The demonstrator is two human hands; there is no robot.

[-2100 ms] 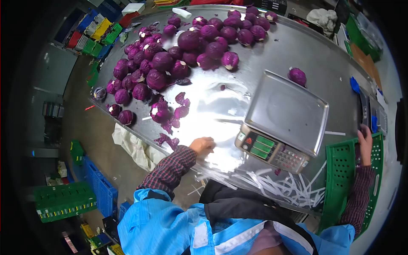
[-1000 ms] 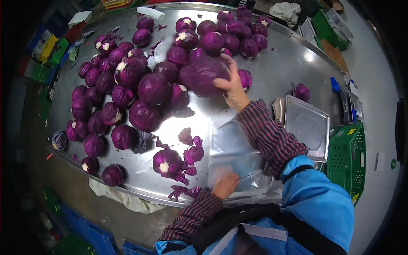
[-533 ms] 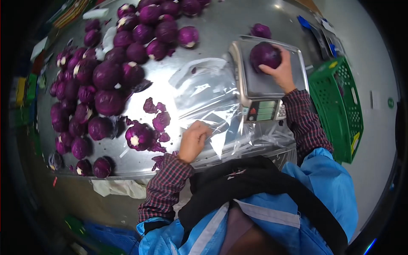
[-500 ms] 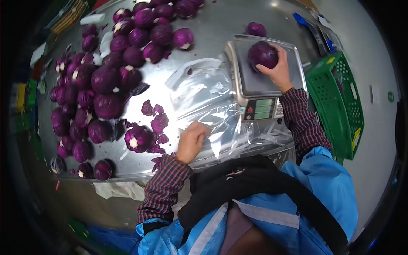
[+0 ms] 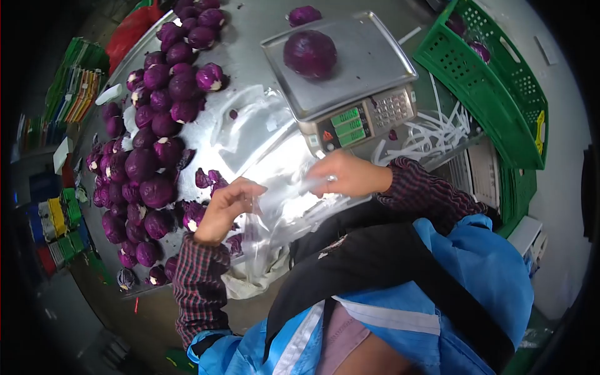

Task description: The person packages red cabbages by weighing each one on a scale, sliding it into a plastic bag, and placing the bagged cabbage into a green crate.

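Observation:
Between my two hands, near the table's front edge, a clear plastic bag [image 5: 275, 203] is stretched. My left hand [image 5: 228, 207] pinches its left side, and my right hand [image 5: 351, 175] grips its right side just below the scale. One round red cabbage [image 5: 310, 54] rests on the metal pan of the scale [image 5: 350, 90], towards the left of the pan. The scale's green display is lit. More clear plastic film [image 5: 250, 119] lies flat on the table left of the scale.
Many red cabbages [image 5: 142, 164] cover the left of the metal table. Another cabbage [image 5: 304, 15] sits behind the scale. Loose white strips [image 5: 431, 134] lie right of the scale, beside a green crate [image 5: 484, 81]. Loose purple leaves are near my left hand.
My right hand has let go of the cabbage on the scale and moved down to the plastic bag. My left hand has lifted the bag's left side. The view has shifted and turned.

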